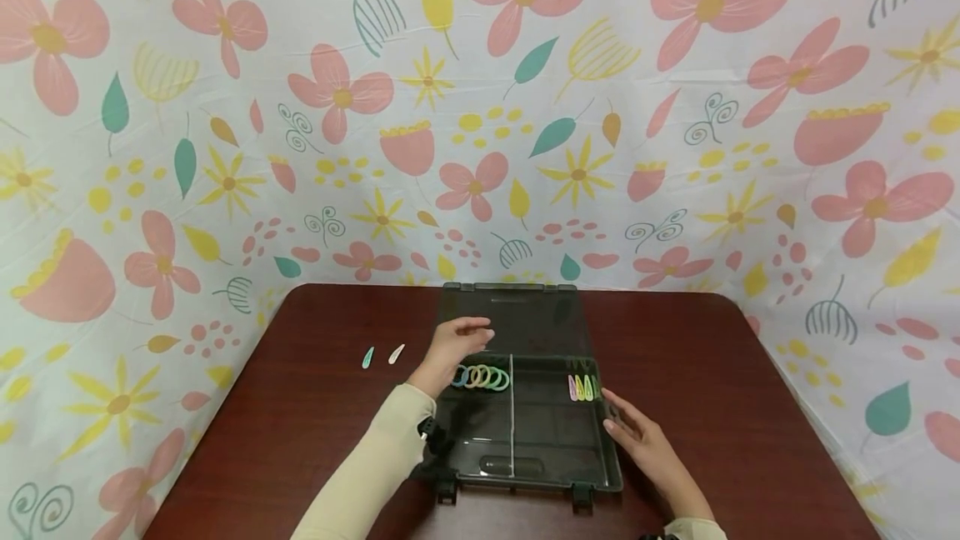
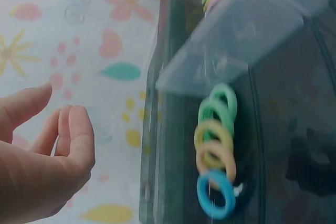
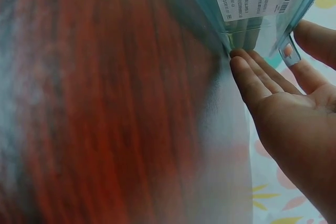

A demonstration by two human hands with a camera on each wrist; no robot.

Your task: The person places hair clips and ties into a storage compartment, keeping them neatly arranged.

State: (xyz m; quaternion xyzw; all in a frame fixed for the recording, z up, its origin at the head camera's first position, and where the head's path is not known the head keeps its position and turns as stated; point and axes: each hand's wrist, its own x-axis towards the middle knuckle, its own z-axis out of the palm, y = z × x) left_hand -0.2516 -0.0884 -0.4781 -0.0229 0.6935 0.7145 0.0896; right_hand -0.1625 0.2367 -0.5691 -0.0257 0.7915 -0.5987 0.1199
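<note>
A dark see-through plastic case (image 1: 555, 432) lies with its lid (image 1: 517, 319) tipped back, a divider (image 1: 512, 415) splitting it in two. Several pastel hair ties (image 1: 483, 377) overlap in a row at the back of the left compartment, the blue one (image 2: 216, 194) at one end. Pink, yellow and green hair clips (image 1: 581, 387) stand side by side in the right compartment's back corner. Over the case's back left part hovers my left hand (image 1: 453, 348), fingers loosely bent, thumb apart, nothing held. My right hand (image 1: 645, 440) touches the case's right side with nearly straight fingers.
Left of the case, a teal hair clip (image 1: 367, 357) and a pale pink hair clip (image 1: 396, 354) lie on the dark wooden table (image 1: 300, 423). A flowered cloth (image 1: 480, 107) hangs behind and along both sides. Two latches (image 1: 447, 490) stick out at the case's front.
</note>
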